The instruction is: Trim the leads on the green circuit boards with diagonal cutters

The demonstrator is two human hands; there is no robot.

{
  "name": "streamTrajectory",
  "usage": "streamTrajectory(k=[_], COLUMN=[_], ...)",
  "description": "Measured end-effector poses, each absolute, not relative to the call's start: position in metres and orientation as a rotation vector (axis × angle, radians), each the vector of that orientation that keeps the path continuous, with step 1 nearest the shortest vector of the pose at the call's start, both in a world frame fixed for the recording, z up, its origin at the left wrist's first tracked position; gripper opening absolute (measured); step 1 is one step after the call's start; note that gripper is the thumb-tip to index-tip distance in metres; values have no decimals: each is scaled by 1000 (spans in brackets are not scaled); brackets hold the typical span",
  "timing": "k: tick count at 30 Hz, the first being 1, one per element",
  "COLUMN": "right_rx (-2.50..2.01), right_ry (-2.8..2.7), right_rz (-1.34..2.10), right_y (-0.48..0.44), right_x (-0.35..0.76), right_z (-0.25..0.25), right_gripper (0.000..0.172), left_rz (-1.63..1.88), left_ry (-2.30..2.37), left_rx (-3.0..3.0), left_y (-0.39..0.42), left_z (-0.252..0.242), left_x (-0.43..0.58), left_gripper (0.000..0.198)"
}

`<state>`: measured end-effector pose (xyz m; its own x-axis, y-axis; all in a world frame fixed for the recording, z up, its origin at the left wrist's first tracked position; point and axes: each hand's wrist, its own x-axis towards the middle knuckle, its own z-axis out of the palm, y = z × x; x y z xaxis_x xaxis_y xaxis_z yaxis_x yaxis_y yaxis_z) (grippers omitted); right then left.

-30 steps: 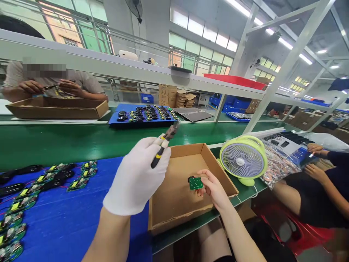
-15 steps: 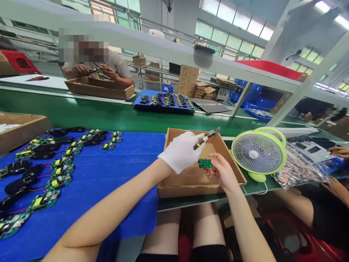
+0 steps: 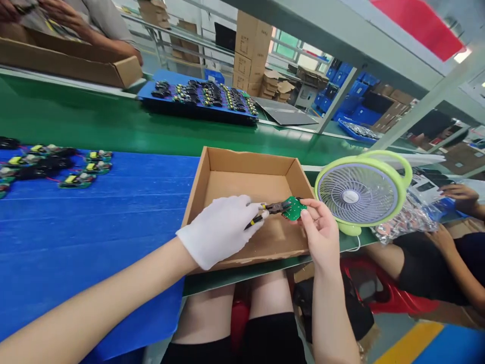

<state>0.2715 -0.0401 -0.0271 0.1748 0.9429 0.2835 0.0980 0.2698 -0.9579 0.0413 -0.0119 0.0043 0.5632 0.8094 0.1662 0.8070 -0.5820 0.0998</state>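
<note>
My left hand (image 3: 223, 230), in a white glove, is closed around the yellow-and-black handles of a pair of cutting pliers (image 3: 276, 208). The jaws point right and meet the near face of a small green circuit board (image 3: 294, 209); whether they grip anything there I cannot tell. Bare, my right hand (image 3: 320, 227) pinches the board's right edge between thumb and fingers. Solder points dot the side facing me. Both hands are above an open cardboard box (image 3: 242, 177), whose bottom shows behind them.
Boards with black parts lie on a blue mat (image 3: 147, 202) at left. A green fan (image 3: 359, 194) stands right of the box, beside bagged parts (image 3: 403, 222). Across the bench are a blue tray (image 3: 151, 103) of boards and a co-worker's box (image 3: 125, 71). Another person sits at right.
The pliers have come down from pointing up and right to the board. My right hand has raised and turned the board. The head view has tilted down and shifted.
</note>
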Motion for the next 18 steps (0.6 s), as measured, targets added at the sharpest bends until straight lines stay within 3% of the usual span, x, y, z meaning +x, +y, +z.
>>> streamTrajectory(k=[5,11,18], right_rx=[-1212,-1270,-1255], right_ry=[-1296,-1393,-1510], right_rz=[620,363,89], right_y=[-49,-54,-56], right_x=[264,260,261], right_z=[-32,-41,-39], right_gripper=[39,23,19], left_rz=[363,745,723], left_ry=[1363,1223,1216], left_rx=[2821,3075,3121], left_y=[-11,-13,-16], left_z=[-5,-16,-17], left_x=[30,24,25], left_gripper=[32,20,19])
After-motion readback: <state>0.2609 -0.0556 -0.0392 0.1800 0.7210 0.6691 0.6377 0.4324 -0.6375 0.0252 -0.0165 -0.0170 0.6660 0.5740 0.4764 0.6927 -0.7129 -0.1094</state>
